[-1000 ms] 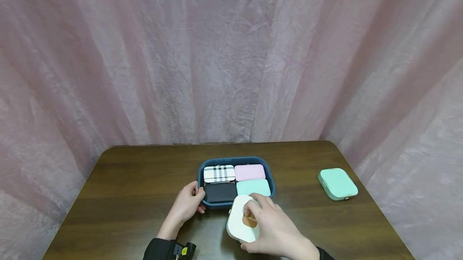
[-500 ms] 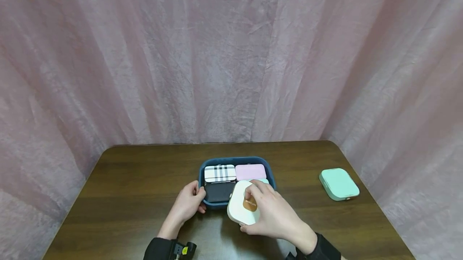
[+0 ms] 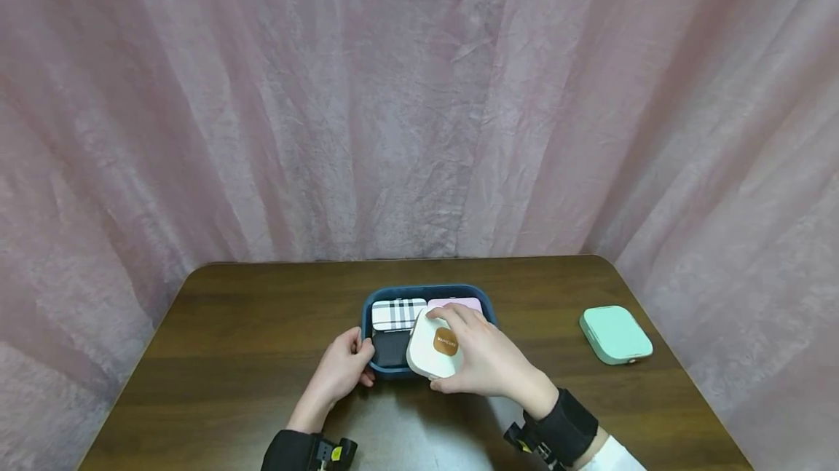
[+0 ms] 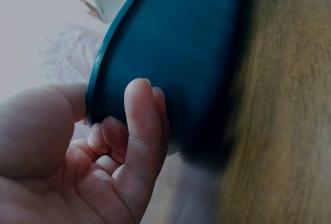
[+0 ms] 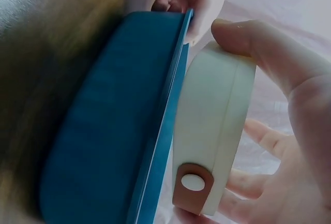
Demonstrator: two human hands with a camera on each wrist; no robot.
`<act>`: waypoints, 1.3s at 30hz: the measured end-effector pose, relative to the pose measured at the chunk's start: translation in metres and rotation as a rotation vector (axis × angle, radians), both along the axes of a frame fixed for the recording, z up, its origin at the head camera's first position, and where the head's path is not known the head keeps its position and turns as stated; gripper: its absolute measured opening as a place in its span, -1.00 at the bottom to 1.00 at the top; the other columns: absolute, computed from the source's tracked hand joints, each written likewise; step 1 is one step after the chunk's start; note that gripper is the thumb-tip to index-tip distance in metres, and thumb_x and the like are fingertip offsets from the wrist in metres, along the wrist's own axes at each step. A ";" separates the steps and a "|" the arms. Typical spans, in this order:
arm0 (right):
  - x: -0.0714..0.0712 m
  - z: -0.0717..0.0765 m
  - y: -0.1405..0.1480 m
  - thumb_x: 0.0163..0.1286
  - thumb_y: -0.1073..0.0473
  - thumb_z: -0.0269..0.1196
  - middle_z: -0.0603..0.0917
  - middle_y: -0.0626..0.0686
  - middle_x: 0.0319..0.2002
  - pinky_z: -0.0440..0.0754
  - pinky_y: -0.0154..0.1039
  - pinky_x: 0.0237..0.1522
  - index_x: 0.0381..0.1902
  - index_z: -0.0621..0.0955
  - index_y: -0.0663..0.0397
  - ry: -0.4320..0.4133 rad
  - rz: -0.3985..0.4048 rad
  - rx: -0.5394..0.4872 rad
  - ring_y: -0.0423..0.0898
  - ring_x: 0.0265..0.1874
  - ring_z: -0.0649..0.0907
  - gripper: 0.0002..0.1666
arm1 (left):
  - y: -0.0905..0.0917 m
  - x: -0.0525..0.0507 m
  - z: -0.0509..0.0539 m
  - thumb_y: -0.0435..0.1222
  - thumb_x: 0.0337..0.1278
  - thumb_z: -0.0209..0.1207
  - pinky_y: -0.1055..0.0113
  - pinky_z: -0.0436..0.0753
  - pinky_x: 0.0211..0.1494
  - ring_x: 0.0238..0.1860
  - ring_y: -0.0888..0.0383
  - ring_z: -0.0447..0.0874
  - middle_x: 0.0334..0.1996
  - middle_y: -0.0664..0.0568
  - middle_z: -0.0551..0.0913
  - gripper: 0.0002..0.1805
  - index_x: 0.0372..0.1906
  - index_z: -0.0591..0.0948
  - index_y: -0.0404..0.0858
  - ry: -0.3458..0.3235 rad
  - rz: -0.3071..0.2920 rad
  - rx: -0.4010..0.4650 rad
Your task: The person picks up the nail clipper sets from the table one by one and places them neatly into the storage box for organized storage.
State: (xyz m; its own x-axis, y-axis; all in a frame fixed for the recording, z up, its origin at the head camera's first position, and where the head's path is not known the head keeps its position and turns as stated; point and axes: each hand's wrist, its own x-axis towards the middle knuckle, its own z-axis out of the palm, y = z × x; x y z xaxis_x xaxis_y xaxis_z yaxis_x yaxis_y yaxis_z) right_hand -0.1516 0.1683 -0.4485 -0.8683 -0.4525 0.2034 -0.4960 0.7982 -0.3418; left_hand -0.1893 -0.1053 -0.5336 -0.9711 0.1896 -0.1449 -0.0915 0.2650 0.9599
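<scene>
A blue plastic bin (image 3: 429, 290) sits near the middle of the table. My left hand (image 3: 341, 369) pinches its left rim, thumb on top and fingers against the outer wall (image 4: 181, 53). Over the front right of the bin, my right hand (image 3: 488, 358) holds a white rounded-square case (image 3: 426, 356) by its edges. The case has a round brown label on top and a brown snap tab (image 5: 192, 190) on its side. Inside the bin lie a plaid case (image 3: 398, 314), a black case (image 3: 391, 349) and a pink case (image 3: 464, 303), partly covered by the right hand.
Another mint-green case (image 3: 616, 335) rests on the wooden table (image 3: 262, 311) at the right. Pink curtains (image 3: 419, 92) hang behind the table. Black bands with small cameras circle both wrists.
My right hand has carried the white case up and away from me, from in front of the bin to over it, covering the mint case inside. The left hand keeps its grip.
</scene>
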 end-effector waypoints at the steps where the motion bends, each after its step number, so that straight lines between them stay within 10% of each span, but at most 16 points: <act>1: -0.002 0.000 0.000 -0.13 -0.28 0.72 0.53 -0.04 0.33 0.68 -0.06 0.10 0.41 0.48 -0.20 -0.002 0.003 -0.005 -0.06 0.28 0.54 0.15 | 0.000 0.000 0.000 -0.33 0.52 0.12 0.17 0.77 -0.41 -0.54 0.01 0.69 -0.44 -0.13 0.55 -0.78 -0.34 0.43 -0.27 0.000 -0.001 -0.001; 24: -0.062 -0.003 -0.036 0.02 -0.23 0.68 0.50 -0.06 0.36 0.57 -0.04 0.28 0.33 0.53 -0.33 -0.167 0.159 0.055 -0.02 0.37 0.48 -0.07 | -0.007 0.001 0.004 -0.13 0.73 -0.06 0.07 0.79 -0.34 -0.47 -0.06 0.66 -0.46 -0.17 0.56 -0.63 -0.18 0.49 -0.35 -0.080 -0.052 0.106; 39: -0.075 -0.011 -0.050 0.03 -0.12 0.70 0.50 -0.07 0.37 0.57 -0.11 0.23 0.29 0.56 -0.36 -0.193 0.274 0.117 -0.04 0.30 0.49 -0.13 | -0.005 0.005 0.000 -0.18 0.76 -0.12 0.11 0.78 -0.36 -0.48 -0.04 0.66 -0.47 -0.18 0.56 -0.66 -0.19 0.46 -0.34 -0.062 -0.087 0.166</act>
